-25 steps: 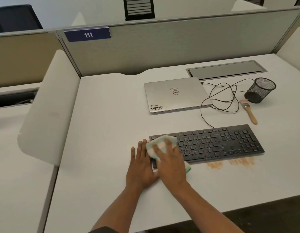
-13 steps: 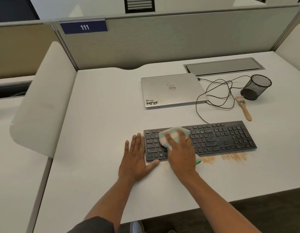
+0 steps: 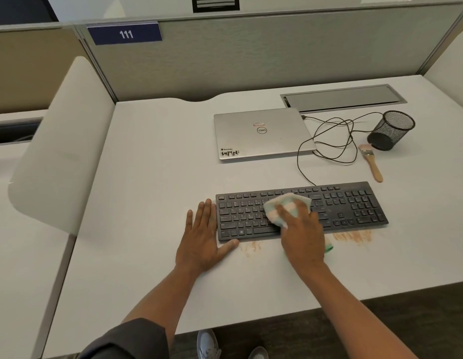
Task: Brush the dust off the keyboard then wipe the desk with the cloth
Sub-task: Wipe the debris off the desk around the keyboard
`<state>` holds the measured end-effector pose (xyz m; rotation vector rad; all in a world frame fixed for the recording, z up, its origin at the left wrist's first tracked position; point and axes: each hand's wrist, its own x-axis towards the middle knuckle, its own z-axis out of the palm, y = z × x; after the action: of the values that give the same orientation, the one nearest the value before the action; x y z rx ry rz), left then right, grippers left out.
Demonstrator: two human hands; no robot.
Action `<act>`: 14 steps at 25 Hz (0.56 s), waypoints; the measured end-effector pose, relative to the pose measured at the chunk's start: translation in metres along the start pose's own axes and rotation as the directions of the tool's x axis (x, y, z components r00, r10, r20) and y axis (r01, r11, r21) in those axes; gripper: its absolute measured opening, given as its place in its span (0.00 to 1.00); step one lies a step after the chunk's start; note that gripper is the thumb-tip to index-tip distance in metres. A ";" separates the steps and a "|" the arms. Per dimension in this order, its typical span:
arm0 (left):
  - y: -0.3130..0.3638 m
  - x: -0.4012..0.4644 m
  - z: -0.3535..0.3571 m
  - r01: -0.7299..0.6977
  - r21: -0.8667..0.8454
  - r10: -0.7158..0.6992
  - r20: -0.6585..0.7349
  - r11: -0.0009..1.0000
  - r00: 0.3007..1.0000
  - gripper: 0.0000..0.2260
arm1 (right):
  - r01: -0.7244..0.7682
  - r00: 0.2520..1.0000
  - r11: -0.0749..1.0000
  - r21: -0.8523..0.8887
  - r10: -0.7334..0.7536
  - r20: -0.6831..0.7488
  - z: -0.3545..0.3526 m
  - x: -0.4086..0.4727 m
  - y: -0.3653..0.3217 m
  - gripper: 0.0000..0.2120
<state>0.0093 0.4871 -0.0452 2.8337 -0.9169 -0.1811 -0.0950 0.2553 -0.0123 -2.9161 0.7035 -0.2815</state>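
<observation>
Pastel cloth (image 3: 285, 203) on black keyboard (image 3: 354, 206)

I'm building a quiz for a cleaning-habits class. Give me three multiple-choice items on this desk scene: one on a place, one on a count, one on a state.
1. Where does the brush lie?
A. On the keyboard
B. On the desk, between the mesh cup and the keyboard
C. On the laptop

2. How many brown dust smears show on the desk in front of the keyboard?
A. Two
B. None
C. Five

3. What state is the laptop in?
A. Open, screen lit
B. Closed flat
C. Standing on edge

Answers:
1 B: it rests on the desk, just in front of the mesh cup and behind the right end of the keyboard.
2 A: one smear beside the left hand, another right of the right hand, which presses the cloth on the keys.
3 B: the laptop shows only its lid.
</observation>
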 end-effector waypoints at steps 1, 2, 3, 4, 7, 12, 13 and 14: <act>0.000 0.000 0.000 0.001 -0.002 -0.001 -0.003 1.000 1.000 0.48 | -0.015 1.000 1.000 0.000 0.015 -0.005 -0.001 0.001 0.001 0.26; 0.000 0.000 0.000 0.000 0.000 0.000 0.000 1.000 1.000 0.48 | -0.013 1.000 1.000 0.006 0.013 -0.015 0.000 0.001 -0.004 0.26; 0.000 -0.001 0.000 -0.001 0.004 0.001 0.004 1.000 1.000 0.48 | 0.005 1.000 1.000 0.016 -0.005 -0.028 0.002 -0.002 -0.013 0.26; 0.000 -0.001 0.001 -0.003 0.003 0.003 0.003 1.000 1.000 0.48 | 0.039 0.999 0.999 0.033 -0.038 -0.038 0.005 -0.006 -0.025 0.26; 0.000 -0.001 0.002 -0.004 -0.028 0.003 -0.016 1.000 1.000 0.49 | 0.176 0.984 0.980 0.098 -0.171 -0.051 0.014 -0.024 -0.067 0.29; -0.001 -0.001 0.003 -0.004 -0.022 0.003 -0.014 1.000 1.000 0.50 | 0.161 0.987 0.981 0.105 -0.160 -0.017 0.007 -0.029 -0.059 0.29; -0.001 -0.001 0.002 -0.006 -0.015 0.005 -0.009 1.000 1.000 0.49 | 0.126 0.992 0.988 0.084 -0.125 -0.013 0.003 -0.026 -0.042 0.29; -0.001 -0.001 0.001 -0.009 -0.009 0.009 -0.007 1.000 1.000 0.49 | 0.076 0.997 0.995 0.063 -0.076 -0.004 -0.001 -0.022 -0.024 0.29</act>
<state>0.0086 0.4883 -0.0463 2.8197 -0.9252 -0.1743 -0.1043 0.2864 -0.0110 -2.8867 0.5740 -0.3084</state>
